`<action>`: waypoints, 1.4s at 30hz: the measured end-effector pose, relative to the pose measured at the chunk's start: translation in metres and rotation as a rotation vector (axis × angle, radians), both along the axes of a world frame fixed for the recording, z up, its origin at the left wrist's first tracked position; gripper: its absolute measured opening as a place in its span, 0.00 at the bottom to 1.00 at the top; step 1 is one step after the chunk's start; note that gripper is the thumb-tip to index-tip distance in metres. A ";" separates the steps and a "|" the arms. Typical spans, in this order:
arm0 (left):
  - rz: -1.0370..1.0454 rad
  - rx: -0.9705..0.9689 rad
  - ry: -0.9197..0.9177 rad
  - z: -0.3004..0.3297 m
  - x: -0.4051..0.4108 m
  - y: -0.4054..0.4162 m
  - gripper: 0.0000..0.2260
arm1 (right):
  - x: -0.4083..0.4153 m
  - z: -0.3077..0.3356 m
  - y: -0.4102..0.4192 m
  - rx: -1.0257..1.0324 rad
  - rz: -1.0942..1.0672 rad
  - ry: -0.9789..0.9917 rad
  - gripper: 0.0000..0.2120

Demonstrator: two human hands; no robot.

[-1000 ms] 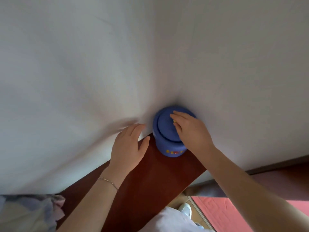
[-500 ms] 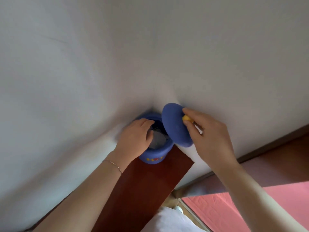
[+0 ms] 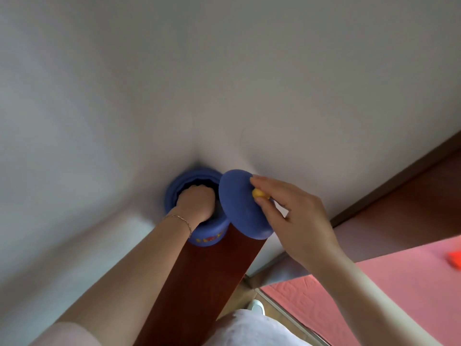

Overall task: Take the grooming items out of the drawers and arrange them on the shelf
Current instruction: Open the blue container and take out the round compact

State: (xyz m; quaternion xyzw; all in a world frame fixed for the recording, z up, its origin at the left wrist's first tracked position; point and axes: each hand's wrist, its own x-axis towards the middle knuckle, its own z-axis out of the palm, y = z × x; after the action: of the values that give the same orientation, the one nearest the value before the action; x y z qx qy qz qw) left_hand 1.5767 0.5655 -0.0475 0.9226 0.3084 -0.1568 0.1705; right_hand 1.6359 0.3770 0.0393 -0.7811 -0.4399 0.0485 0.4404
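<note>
A round blue jar [image 3: 208, 237] with small coloured marks on its side stands at the far end of the dark red-brown shelf [image 3: 199, 283], against the white wall. My left hand [image 3: 195, 204] is pushed down into the jar's mouth, fingers hidden inside. My right hand [image 3: 291, 216] holds the jar's blue lid [image 3: 239, 206] by its yellow knob [image 3: 259, 194], tilted on edge just right of the jar.
The white wall [image 3: 224, 83] fills most of the view. Below right lie a pink mat [image 3: 399, 283] with a red object [image 3: 455, 258] at its edge, a dark brown floor strip and a white shoe [image 3: 255, 307].
My right hand lifted the lid off the jar and tilted it aside. My left hand moved from the shelf to the rim, then down into the jar.
</note>
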 end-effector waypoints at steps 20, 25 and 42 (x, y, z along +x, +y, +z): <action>0.072 0.028 -0.282 0.058 -0.031 -0.009 0.12 | -0.001 0.001 0.015 0.001 0.029 0.031 0.13; 0.201 -0.005 -0.637 0.050 -0.059 -0.001 0.11 | -0.006 0.002 0.026 0.003 0.054 -0.059 0.14; 0.902 -0.275 -0.792 -0.020 -0.217 -0.044 0.14 | -0.016 -0.040 0.088 -0.227 0.206 -0.290 0.13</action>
State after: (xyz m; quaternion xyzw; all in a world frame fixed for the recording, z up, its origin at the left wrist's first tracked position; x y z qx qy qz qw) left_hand 1.3595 0.5215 -0.0674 0.6590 0.5586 0.2470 0.4390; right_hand 1.6204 0.4648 -0.0007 -0.7756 -0.5676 0.0297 0.2746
